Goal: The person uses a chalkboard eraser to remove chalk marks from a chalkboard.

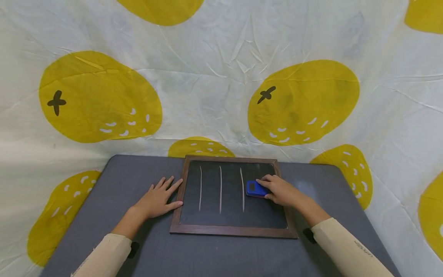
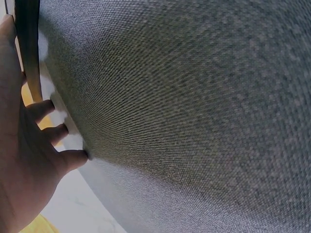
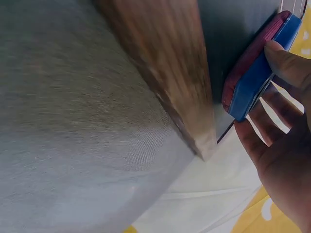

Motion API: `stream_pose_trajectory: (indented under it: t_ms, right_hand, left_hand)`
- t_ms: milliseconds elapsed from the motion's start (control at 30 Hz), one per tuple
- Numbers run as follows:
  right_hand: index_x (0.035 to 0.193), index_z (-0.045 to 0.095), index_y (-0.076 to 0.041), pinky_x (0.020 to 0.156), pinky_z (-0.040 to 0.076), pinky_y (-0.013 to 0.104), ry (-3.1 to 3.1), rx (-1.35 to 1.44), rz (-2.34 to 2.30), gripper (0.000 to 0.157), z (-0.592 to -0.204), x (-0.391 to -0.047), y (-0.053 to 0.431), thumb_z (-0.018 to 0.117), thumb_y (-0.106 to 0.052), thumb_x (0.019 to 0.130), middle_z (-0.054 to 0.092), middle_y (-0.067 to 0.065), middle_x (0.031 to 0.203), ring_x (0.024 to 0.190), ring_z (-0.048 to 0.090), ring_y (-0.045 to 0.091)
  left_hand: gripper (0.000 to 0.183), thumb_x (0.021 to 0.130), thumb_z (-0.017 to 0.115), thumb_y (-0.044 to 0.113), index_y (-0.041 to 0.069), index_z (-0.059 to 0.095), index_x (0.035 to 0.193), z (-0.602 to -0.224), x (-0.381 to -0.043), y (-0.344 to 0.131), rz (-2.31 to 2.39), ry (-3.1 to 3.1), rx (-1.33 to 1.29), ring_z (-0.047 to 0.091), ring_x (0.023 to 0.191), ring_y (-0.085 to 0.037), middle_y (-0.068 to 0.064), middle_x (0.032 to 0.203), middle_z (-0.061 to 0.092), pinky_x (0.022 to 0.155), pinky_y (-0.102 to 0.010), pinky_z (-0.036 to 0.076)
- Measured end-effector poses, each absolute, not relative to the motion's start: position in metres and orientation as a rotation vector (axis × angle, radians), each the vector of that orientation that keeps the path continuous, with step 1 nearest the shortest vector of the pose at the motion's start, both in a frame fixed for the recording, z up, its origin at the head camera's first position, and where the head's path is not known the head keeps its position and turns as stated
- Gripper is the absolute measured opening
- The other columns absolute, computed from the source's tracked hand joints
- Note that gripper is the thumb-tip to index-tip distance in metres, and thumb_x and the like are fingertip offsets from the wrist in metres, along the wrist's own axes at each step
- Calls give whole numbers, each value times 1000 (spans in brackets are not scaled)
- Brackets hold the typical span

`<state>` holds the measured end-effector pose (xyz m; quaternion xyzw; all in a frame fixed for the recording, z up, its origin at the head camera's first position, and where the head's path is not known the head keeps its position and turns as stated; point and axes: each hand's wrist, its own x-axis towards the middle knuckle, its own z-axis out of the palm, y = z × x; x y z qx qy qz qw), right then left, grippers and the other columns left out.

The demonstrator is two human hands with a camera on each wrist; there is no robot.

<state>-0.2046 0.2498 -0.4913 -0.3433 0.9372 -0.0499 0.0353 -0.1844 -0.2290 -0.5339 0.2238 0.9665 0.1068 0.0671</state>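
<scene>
A wood-framed chalkboard (image 1: 230, 219) lies on the grey table, with three upright chalk lines (image 1: 220, 190) across its left and middle part. My right hand (image 1: 282, 190) holds a blue board eraser (image 1: 255, 188) on the board, just right of the rightmost line. In the right wrist view, thumb and fingers grip the sides of the eraser (image 3: 260, 70), and its reddish felt side faces the board. My left hand (image 1: 155, 200) is spread out at the left side, its thumb and fingertips touching the wooden frame (image 1: 175, 215). The left wrist view shows the fingers of the left hand (image 2: 34, 155) apart.
The grey cloth-covered table (image 1: 214, 256) extends around the board on the sides and front. Behind it hangs a white sheet (image 1: 207, 96) printed with large yellow fruit shapes. Dark bands show under both sleeves (image 1: 107, 254).
</scene>
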Motion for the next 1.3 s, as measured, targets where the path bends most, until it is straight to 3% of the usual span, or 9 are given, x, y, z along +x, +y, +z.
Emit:
stream_pose_trajectory:
  t_ms: [600,867,1300]
  right_hand:
    - [151,49,3,109,46,56,2925,-891,-168,59,-493,-273,241,70,0,96,51,26,151,135,53,45]
    - [153,46,4,113,42,58,2904,-822,-253,58,-493,-281,239,66,2,98,47,25,155,140,49,45]
    - [154,46,2,113,42,57,2912,-781,-202,58,-488,-269,233,65,1,99,48,24,156,137,53,44]
  left_hand:
    - [87,97,51,73,27,26,166,-532,-185,-230,334,2898,669,25,153,-52,-20,168,28,109,-80,29]
    - [86,97,51,71,26,26,166,-531,-185,-231,344,2892,680,24,153,-52,-21,168,27,110,-79,28]
    - [85,98,52,70,24,28,166,-531,-182,-233,325,2894,681,25,153,-53,-21,168,29,109,-80,28]
